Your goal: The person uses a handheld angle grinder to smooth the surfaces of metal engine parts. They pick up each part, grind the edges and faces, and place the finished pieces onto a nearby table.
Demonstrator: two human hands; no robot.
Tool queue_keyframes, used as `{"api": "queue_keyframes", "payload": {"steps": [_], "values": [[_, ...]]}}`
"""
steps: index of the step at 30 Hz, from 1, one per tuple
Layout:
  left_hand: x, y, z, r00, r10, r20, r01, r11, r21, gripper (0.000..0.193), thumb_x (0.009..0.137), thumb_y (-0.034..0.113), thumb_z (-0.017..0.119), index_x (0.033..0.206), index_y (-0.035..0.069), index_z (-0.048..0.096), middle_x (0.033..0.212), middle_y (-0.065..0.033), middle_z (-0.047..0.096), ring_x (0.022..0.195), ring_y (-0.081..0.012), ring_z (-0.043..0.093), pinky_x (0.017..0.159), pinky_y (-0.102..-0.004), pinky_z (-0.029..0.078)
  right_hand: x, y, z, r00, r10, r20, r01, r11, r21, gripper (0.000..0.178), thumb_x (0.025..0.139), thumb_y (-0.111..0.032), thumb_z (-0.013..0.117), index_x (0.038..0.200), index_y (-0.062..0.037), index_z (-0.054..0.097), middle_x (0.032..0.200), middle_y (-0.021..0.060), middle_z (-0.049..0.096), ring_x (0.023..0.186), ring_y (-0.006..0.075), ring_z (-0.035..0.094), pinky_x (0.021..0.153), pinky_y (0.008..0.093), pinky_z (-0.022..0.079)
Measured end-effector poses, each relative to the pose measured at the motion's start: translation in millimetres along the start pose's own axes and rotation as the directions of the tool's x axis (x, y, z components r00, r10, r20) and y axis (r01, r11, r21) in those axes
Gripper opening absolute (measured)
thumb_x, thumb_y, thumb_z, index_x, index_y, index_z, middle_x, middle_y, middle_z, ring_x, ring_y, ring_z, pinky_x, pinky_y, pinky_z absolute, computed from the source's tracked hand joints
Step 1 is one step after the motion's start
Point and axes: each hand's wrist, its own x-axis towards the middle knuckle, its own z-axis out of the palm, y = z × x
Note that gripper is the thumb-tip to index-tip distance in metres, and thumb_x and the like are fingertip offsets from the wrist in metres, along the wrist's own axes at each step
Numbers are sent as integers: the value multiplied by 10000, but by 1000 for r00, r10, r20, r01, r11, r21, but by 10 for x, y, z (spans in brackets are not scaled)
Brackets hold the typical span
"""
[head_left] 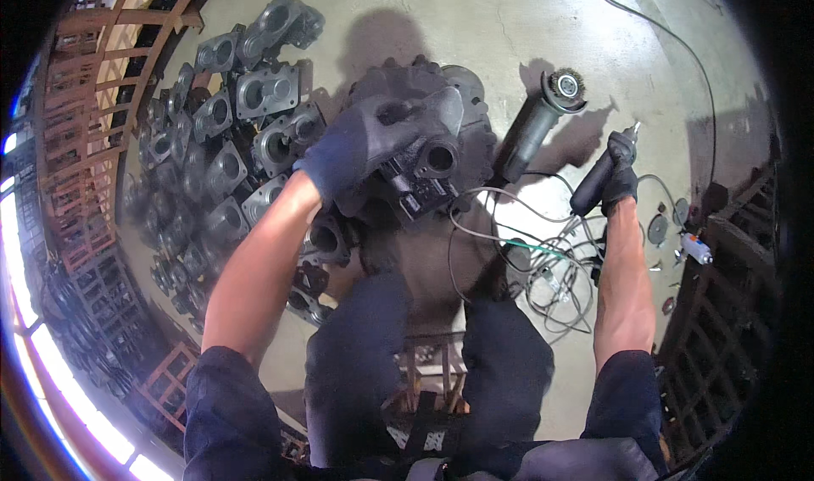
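My left hand [360,142], in a dark glove, grips a dark cast-metal housing [428,163] with a round bore, held over a round work stand in front of my knees. My right hand [621,176], also gloved, is closed around a slim black pencil-type grinder [598,180] whose tip points up and away, off to the right of the casting. An angle grinder with a wire cup brush [543,121] lies on the concrete floor between the two hands.
A big heap of similar grey castings [225,125] covers the floor at left, beside rusty metal racks [93,100]. Tangled cables [543,261] lie at right of my knees. Small discs and a can [694,248] sit by a dark crate at right.
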Motion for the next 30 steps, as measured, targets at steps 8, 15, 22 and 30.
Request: {"api": "queue_keyframes", "payload": {"steps": [8, 15, 22, 30], "values": [[-317, 157, 397, 932, 108, -345, -12, 963, 270, 137, 857, 122, 687, 949, 22, 705, 871, -106, 696, 724, -186, 643, 648, -349, 525, 225, 433, -63, 977, 190, 99, -204, 967, 151, 292, 956, -361, 623, 1145, -139, 608, 995, 82, 661, 905, 286, 643, 825, 422, 547], [-817, 167, 699, 738, 118, -665, -118, 992, 44, 217, 883, 43, 691, 1088, -19, 651, 952, -83, 695, 898, -133, 630, 816, -288, 510, 9, 571, -110, 981, 133, -138, -183, 864, -469, 378, 904, -327, 667, 1173, -61, 673, 1033, 64, 677, 937, 235, 632, 845, 360, 517], [-761, -7, 910, 631, 47, -774, -186, 978, -93, 254, 894, 91, 717, 1129, 16, 658, 1007, -112, 733, 906, -161, 677, 826, -310, 529, 3, 666, -518, 941, -338, -5, 188, 533, -825, 718, 833, -395, 738, 1323, 94, 550, 1218, 264, 656, 1102, 326, 640, 930, 377, 493], [-791, -186, 1006, 531, 48, -846, -240, 966, -96, 247, 877, 122, 735, 1088, 22, 653, 923, -118, 720, 834, -179, 683, 778, -324, 538, -946, 651, -716, 973, -217, 73, 214, 750, -626, 334, 877, -291, 706, 1060, -13, 671, 836, 50, 677, 694, 137, 621, 582, 283, 487]]}}
